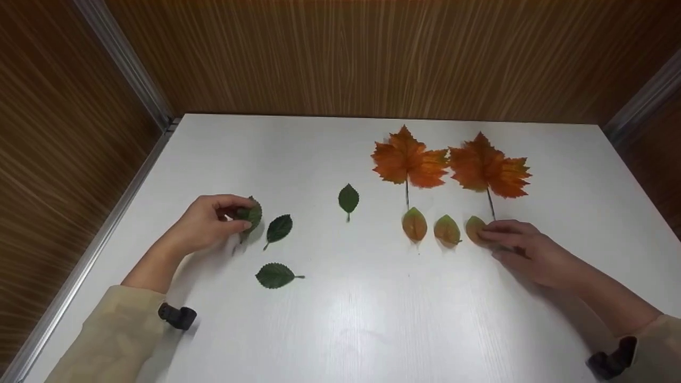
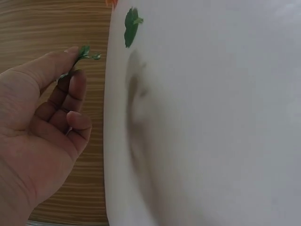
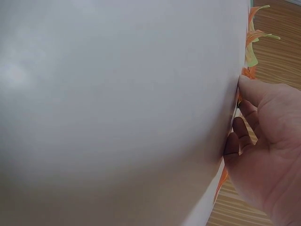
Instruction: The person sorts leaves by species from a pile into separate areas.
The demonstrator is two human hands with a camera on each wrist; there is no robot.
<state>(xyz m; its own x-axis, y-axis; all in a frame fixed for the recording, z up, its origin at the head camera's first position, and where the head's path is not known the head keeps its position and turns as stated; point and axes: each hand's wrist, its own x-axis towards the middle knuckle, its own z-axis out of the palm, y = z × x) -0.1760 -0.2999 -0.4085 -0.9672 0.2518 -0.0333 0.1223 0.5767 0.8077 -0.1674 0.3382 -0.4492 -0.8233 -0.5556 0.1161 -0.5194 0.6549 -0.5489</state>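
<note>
In the head view my left hand (image 1: pixel 210 226) pinches a green leaf (image 1: pixel 255 214) between thumb and fingers, above the table's left side. The left wrist view shows this leaf (image 2: pixel 83 52) edge-on at the fingertips. Two green leaves (image 1: pixel 279 228) (image 1: pixel 274 275) lie near that hand, and another green leaf (image 1: pixel 348 198) lies farther right. My right hand (image 1: pixel 537 255) holds a small orange-green leaf (image 1: pixel 473 229) low at the tabletop, its fingers hiding the leaf's right end. Beside it are two similar small leaves (image 1: pixel 447 231) (image 1: pixel 414 225).
Two large orange maple leaves (image 1: pixel 407 159) (image 1: pixel 487 167) with long dark stems lie behind the small leaves. The white table (image 1: pixel 346 330) meets a brown wood-grain panel (image 1: pixel 340 58) at the back. A metal edge strip (image 1: pixel 90 255) runs along the left.
</note>
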